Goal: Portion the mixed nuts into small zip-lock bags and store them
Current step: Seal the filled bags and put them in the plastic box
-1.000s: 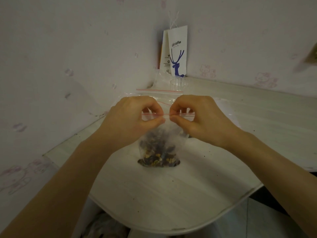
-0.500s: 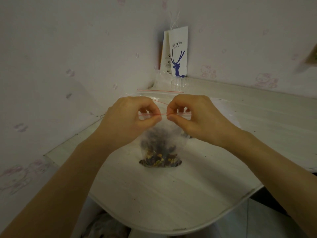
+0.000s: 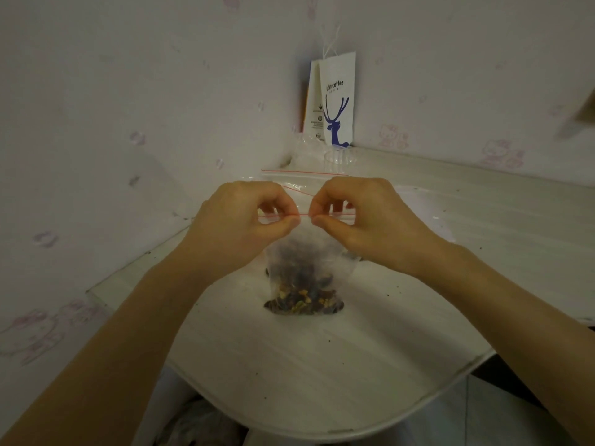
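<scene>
The bag (image 3: 306, 272) of nuts (image 3: 302, 300) stood on the table (image 3: 322, 365). The left hand (image 3: 238, 223) and right hand (image 3: 363, 220) pinched its red zip (image 3: 304, 215). Best was to press along the whole strip so no gap stayed.

Dim, warm, soft light; wide-angle bending at edges; slightly blurred throughout.

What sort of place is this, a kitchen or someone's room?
Probably a room in a home rather than a workplace: cartoon-cat wallpaper, a small white table set in the corner, and a coffee-shop paper bag standing against the wall.
</scene>
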